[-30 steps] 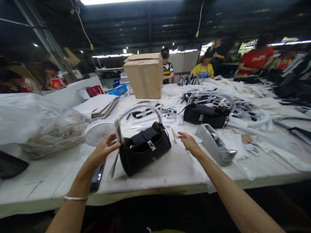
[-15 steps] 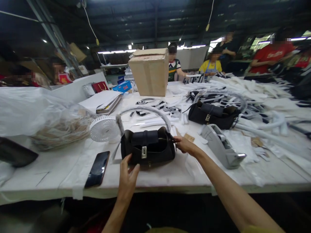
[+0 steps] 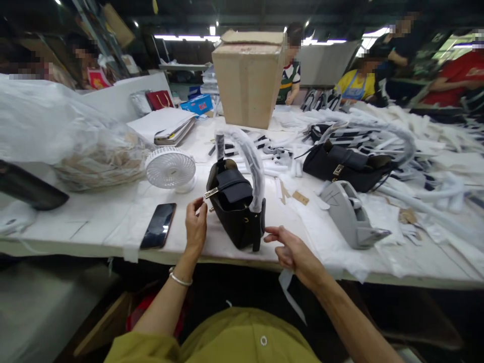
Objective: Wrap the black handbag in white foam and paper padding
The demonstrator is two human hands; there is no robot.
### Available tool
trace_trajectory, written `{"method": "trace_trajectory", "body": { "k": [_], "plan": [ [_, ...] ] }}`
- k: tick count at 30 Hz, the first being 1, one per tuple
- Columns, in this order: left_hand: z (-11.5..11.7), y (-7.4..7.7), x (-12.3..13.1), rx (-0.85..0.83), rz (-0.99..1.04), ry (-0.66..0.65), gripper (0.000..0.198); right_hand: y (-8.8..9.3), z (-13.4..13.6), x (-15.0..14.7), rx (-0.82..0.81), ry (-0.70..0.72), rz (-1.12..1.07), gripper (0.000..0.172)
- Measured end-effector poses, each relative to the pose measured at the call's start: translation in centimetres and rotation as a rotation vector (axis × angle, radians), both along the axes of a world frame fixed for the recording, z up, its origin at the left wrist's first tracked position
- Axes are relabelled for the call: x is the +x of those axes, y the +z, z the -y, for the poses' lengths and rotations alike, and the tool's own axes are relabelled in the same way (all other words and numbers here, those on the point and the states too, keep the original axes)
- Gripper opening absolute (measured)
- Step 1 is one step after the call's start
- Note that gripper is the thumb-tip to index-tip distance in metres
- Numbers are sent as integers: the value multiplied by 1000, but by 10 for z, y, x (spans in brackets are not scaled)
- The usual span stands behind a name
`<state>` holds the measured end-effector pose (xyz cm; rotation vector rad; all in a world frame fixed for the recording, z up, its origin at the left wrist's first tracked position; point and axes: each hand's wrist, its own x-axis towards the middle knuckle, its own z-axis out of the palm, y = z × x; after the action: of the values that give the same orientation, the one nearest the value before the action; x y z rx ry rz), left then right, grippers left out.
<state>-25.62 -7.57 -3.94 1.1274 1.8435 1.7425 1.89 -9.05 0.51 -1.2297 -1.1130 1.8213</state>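
A small black handbag (image 3: pixel 237 209) stands on the white table (image 3: pixel 94 227) near its front edge, one end turned toward me. Its handle (image 3: pixel 252 166) is wrapped in white foam, and its flap with a metal clasp (image 3: pixel 210 192) is lifted. My left hand (image 3: pixel 195 226) is raised just left of the bag with its fingertips pinched at the clasp on the flap. Right of the bag, my right hand (image 3: pixel 291 249) hovers at the table edge, fingers loosely spread, the index finger close to the bag's lower corner and holding nothing.
A dark phone (image 3: pixel 159 225) lies left of my left hand, a small white fan (image 3: pixel 170 169) behind it. A grey tape dispenser (image 3: pixel 350 214) sits to the right, a second black bag (image 3: pixel 344 164) and a cardboard box (image 3: pixel 247 78) further back. Other people work across the table.
The bag has been turned from facing me broadside to end-on, and the flap is lifted. My left hand rose from the bag's front bottom to the clasp. My right hand came off its right end.
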Motion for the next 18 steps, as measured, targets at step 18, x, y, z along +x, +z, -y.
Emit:
{"method": "trace_trajectory", "body": {
  "k": [18],
  "plan": [
    [106, 14, 108, -350, 772, -837, 45, 14, 55, -33, 55, -190, -293, 46]
  ]
}}
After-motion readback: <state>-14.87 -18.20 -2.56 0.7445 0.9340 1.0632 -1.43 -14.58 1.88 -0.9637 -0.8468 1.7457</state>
